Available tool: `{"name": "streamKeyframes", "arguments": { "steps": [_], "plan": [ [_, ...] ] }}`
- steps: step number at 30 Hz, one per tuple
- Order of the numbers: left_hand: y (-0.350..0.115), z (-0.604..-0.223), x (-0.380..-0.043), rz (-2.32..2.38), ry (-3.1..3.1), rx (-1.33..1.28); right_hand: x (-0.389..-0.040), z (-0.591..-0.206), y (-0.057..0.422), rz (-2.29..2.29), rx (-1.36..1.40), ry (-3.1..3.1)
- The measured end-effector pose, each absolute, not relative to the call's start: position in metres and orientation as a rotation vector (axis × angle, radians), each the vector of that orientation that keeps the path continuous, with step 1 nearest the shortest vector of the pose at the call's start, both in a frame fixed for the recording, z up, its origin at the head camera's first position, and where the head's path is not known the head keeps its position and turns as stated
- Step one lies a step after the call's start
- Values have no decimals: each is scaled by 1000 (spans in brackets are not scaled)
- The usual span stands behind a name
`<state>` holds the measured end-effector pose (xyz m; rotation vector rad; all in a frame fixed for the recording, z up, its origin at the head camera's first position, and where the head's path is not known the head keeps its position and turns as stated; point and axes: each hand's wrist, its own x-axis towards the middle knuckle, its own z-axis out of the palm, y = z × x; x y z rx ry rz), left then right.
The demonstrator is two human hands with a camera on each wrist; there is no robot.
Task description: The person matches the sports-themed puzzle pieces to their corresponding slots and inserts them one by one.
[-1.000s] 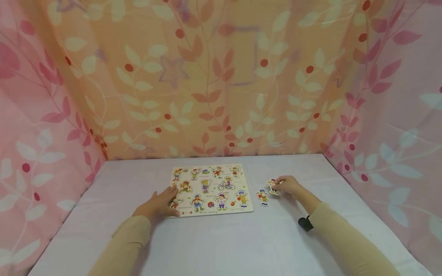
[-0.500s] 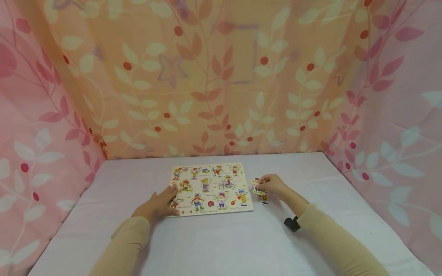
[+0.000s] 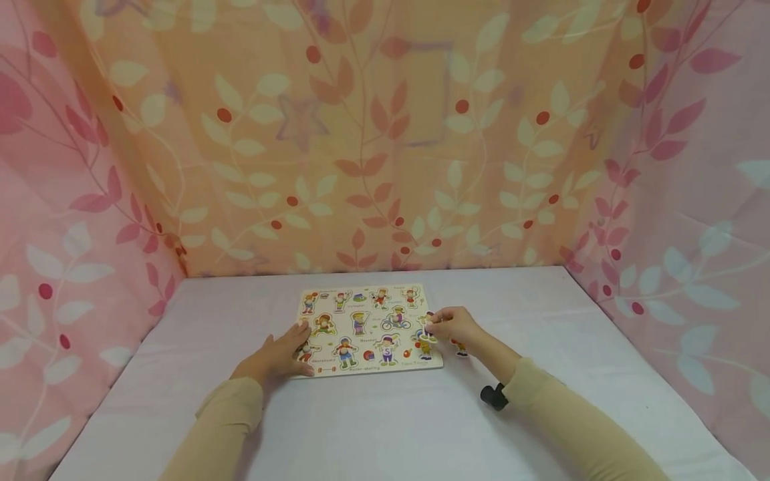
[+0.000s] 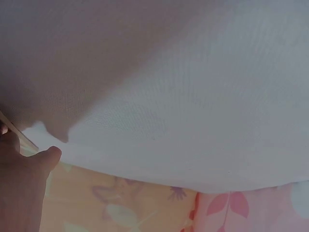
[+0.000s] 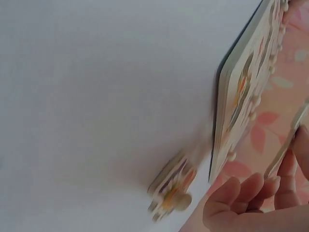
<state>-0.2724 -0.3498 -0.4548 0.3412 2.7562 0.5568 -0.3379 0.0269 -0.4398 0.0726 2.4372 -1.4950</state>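
A pale peg puzzle board (image 3: pixel 337 334) printed with sports figures lies on the table. My left hand (image 3: pixel 279 354) rests on its left edge, fingers spread, covering part of one figure. Over the board's right edge, my right hand (image 3: pixel 455 323) pinches a flat puzzle piece (image 3: pixel 428 332), a small figure in purple and white. That piece (image 5: pixel 285 145) appears edge-on in the right wrist view, apart from the board. Beneath the right hand lies another puzzle piece (image 3: pixel 460 349), partly hidden; its round knob shows in the right wrist view.
White cloth covers the table (image 3: pixel 385 421). Patterned curtains (image 3: pixel 361 167) enclose it at the back and both sides. A black device (image 3: pixel 494 397) sits at the right wrist. The left wrist view shows mostly cloth and the left hand's shadow.
My right hand has moved left with the pinched puzzle piece, from beside the loose piece to over the board's right edge. The left hand and the board stay in place.
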Motion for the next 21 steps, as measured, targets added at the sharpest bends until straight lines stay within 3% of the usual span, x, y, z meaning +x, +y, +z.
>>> {"name": "streamKeyframes", "arguments": {
  "steps": [21],
  "plan": [
    [-351, -458, -274, 556, 2757, 325, -324, -462, -23, -1574, -161, 2305]
  ]
}}
